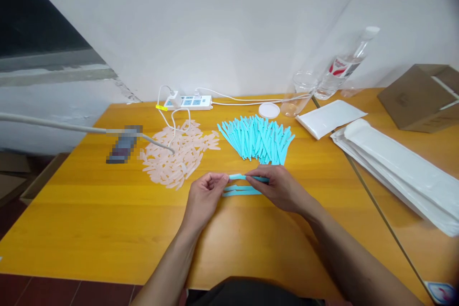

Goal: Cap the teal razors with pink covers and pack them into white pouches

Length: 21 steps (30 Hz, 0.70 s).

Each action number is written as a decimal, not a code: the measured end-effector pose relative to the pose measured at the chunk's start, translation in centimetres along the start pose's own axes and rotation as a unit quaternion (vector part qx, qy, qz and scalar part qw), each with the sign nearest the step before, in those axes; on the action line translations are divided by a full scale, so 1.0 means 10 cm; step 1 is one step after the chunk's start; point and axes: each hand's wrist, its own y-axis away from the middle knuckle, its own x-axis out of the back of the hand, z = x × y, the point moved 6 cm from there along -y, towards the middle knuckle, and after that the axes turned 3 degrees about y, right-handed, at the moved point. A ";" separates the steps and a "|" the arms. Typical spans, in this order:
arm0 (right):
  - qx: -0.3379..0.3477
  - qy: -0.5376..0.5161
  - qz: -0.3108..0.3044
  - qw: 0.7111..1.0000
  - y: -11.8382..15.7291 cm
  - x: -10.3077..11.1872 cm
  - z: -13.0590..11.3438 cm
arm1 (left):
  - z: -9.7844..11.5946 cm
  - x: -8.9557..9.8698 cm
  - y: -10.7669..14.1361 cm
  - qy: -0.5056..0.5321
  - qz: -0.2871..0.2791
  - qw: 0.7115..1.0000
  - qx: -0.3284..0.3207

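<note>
A blue eyebrow razor (pixel 236 177) is stretched level between my two hands, just above the table. My left hand (pixel 204 196) pinches its left end between thumb and fingers. My right hand (pixel 278 186) is closed round its right part and hides some of it. Below it, other blue razors (pixel 241 192) lie side by side on the table, partly covered by my right hand. Beyond my hands spreads a fanned pile of blue razors (pixel 256 138). Left of that lies a loose heap of small pale pink slips (pixel 175 160), which look like blade covers.
A white power strip (pixel 199 102) with cables stands by the wall. A round white lid (pixel 268 110), a clear plastic jar (pixel 297 95) and a water bottle (pixel 339 69) are at the back. White padded envelopes (pixel 398 167) and a cardboard box (pixel 423 98) occupy the right. A blurred dark object (pixel 124 146) lies left.
</note>
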 end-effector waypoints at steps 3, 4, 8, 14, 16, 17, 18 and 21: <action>0.035 0.128 0.028 0.991 -0.06 -0.09 0.00 | 0.00 0.07 -0.09 -0.153 -0.021 0.986 -0.060; 0.040 0.155 0.033 0.987 -0.07 -0.13 0.02 | 0.01 0.08 -0.11 -0.197 -0.033 0.976 -0.087; 0.036 0.159 0.030 0.986 0.00 -0.21 0.10 | 0.08 0.07 -0.08 -0.344 -0.069 0.919 -0.181; -0.127 0.197 0.198 0.952 0.08 0.30 0.41 | 0.20 -0.14 0.05 -0.431 -0.081 0.840 -0.318; -0.184 0.218 0.231 0.930 0.03 0.42 0.52 | 0.18 -0.28 0.09 -0.439 -0.130 0.816 -0.354; -0.201 0.221 0.227 0.927 -0.01 0.44 0.57 | 0.17 -0.34 0.10 -0.441 -0.149 0.806 -0.364; -0.214 0.221 0.214 0.927 -0.05 0.44 0.61 | 0.16 -0.38 0.11 -0.441 -0.161 0.802 -0.370; -0.248 0.205 0.168 0.932 -0.16 0.40 0.71 | 0.17 -0.35 0.12 -0.426 -0.157 0.811 -0.368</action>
